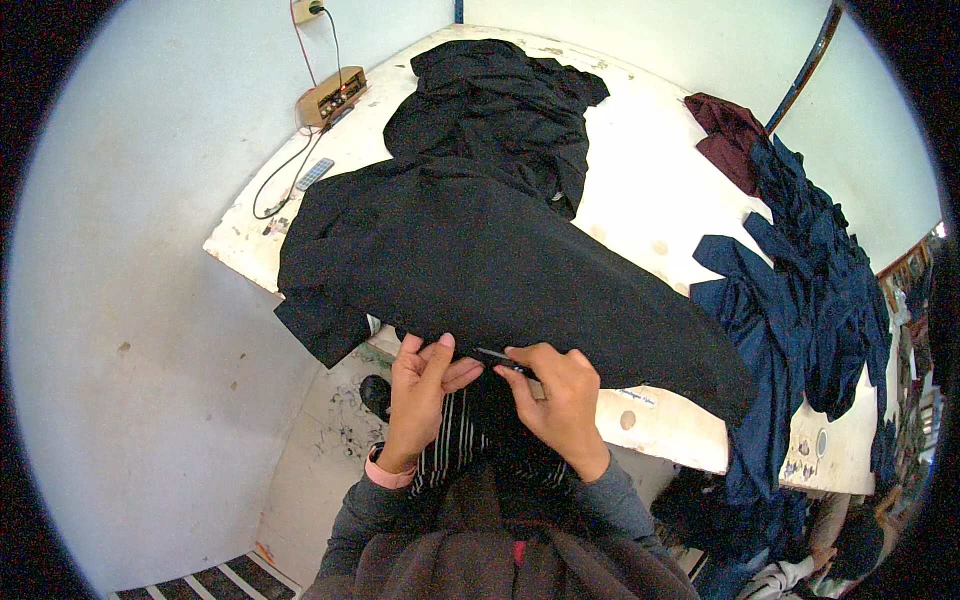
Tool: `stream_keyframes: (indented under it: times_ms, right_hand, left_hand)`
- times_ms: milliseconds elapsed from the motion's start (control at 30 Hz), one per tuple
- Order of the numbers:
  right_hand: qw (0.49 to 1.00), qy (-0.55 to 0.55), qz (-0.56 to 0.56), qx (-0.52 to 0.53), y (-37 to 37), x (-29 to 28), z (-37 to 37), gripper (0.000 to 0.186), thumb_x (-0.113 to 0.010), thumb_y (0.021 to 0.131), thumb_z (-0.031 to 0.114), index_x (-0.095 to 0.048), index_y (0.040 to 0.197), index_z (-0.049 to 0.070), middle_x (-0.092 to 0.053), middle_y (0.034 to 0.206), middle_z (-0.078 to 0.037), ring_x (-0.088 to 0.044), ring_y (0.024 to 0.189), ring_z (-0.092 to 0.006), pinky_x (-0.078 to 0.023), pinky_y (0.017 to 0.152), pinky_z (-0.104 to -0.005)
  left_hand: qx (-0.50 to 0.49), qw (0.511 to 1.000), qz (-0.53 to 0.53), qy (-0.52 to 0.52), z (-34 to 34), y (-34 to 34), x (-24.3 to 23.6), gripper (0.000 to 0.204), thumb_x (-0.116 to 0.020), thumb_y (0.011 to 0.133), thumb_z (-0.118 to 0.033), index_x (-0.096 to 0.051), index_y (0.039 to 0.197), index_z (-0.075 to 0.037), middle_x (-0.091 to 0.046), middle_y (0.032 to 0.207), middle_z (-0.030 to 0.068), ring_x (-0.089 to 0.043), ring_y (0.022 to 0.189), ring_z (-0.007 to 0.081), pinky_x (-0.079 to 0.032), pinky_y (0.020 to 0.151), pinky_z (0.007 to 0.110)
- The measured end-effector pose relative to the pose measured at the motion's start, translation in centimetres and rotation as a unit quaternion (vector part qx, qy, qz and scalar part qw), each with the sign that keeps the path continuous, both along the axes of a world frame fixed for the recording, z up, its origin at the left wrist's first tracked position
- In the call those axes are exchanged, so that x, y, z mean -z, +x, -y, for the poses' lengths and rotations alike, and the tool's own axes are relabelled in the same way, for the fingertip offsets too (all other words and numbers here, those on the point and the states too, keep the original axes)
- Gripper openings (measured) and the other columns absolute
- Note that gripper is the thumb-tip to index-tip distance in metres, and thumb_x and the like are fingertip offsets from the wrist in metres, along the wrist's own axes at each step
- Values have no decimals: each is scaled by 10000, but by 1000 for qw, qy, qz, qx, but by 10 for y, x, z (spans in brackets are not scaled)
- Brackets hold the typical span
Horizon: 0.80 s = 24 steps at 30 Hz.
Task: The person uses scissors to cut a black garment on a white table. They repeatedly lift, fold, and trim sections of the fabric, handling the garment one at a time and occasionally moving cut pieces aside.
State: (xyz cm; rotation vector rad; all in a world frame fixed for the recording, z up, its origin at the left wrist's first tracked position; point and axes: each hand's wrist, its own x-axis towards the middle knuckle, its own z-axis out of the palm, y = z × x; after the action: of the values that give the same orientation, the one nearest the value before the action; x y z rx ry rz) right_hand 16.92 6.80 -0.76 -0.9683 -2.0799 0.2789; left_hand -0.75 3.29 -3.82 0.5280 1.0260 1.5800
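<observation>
A large black garment [480,250] is spread over the white table, its near edge drawn toward me. At that edge my left hand [418,385] pinches the black cloth between thumb and fingers, palm partly turned up. Just to its right, my right hand [557,395] is closed around small dark thread snips [492,353]. Their slim tips point left toward the left hand, close to the cloth edge. Whether the blades touch a thread is too small to tell.
On the white table [640,170], navy garments [810,270] hang over the right side beside a maroon one [728,140]. A brown box with knobs and lights [333,97], a cable and a remote control [315,174] lie far left. Another person's arm [828,525] shows lower right.
</observation>
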Motion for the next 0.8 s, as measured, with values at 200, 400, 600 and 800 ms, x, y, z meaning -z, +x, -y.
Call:
stream_keyframes:
  times_ms: [200,400,600,800]
  right_hand:
    - [999,18,26,41,37,-6,-4,210,-805,776,125,-703,951,69,-713,908,-48,-620,736,-232,-393,675,-355]
    - [994,41,98,41,52,3,1,205,-783,802,124,-713,987,70,-707,918,-41,-609,761,-209,-373,689,-350]
    - [996,-20,81,29,51,1,2,202,-787,811,177,-722,974,76,-704,857,-42,-611,722,-212,-372,671,-351]
    - [997,-32,62,29,48,-4,0,196,-789,814,199,-724,956,81,-693,814,-38,-611,695,-222,-370,662,-352]
  left_hand:
    - [-12,1000,-26,-4,1,-7,-2,185,-601,1032,-199,-507,1133,-76,-668,869,31,-732,802,173,-637,780,361]
    - [-13,1000,-25,0,0,-7,-2,187,-598,1034,-195,-508,1142,-73,-671,879,35,-733,797,169,-640,773,354]
    - [-12,999,-35,19,0,-9,-7,184,-587,1039,-200,-513,1148,-70,-674,890,39,-735,802,166,-643,765,349]
    - [-15,999,-30,15,1,-10,-4,176,-611,1026,-203,-472,1085,-114,-625,888,18,-729,775,190,-640,740,371]
